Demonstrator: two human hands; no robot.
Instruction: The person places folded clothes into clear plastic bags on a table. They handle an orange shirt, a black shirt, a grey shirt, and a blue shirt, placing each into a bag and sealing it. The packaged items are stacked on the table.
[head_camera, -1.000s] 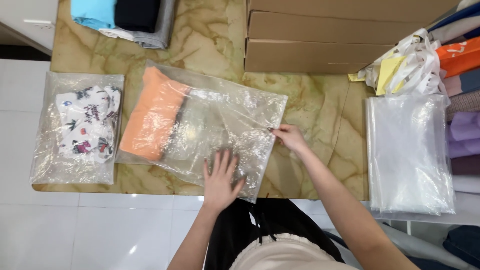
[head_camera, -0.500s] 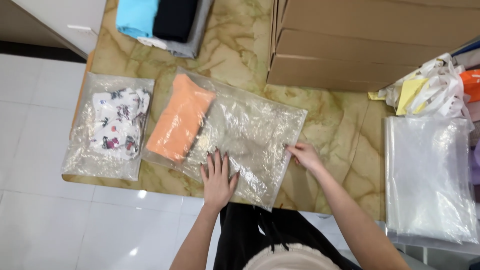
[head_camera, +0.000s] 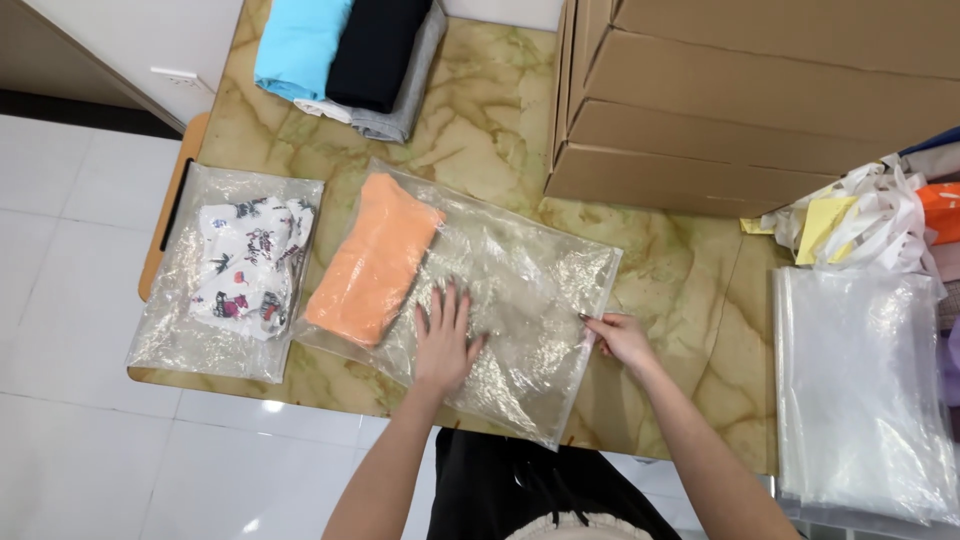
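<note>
Here, a person's left hand (head_camera: 443, 340) lay flat, fingers (head_camera: 452, 305) spread wide, gripping nothing, pressing down on a large clear plastic bag (head_camera: 520, 330) that rested at a slant on the marbled tabletop (head_camera: 480, 120). The right hand (head_camera: 622, 338) held the bag's open right-hand edge, fingers nearly closed in a pinch on the film, though exactly how much plastic they had caught could not be told. Inside, a folded orange garment (head_camera: 372, 258) sat in the bag's left end, just beside the pressing palm.

To the left, apart from the work, lay a second clear bag with a white patterned garment (head_camera: 245, 265). A stack of folded clothes (head_camera: 350, 55) in blue, black and grey sat at the far edge, cardboard boxes (head_camera: 740, 100) stood to the right, and a pile of empty clear bags (head_camera: 860, 390) lay at the far right.

The likeliest trouble, judging from the scene, was slippage: the slick film could slide under the flat palm, bunching the orange garment or dragging it out of its fold. A light pinch at the mouth could also slip free, letting the edge crease or seal crooked. The bag's near corner reached the tabletop's near edge, so a strong pull toward the body could tip it over.
</note>
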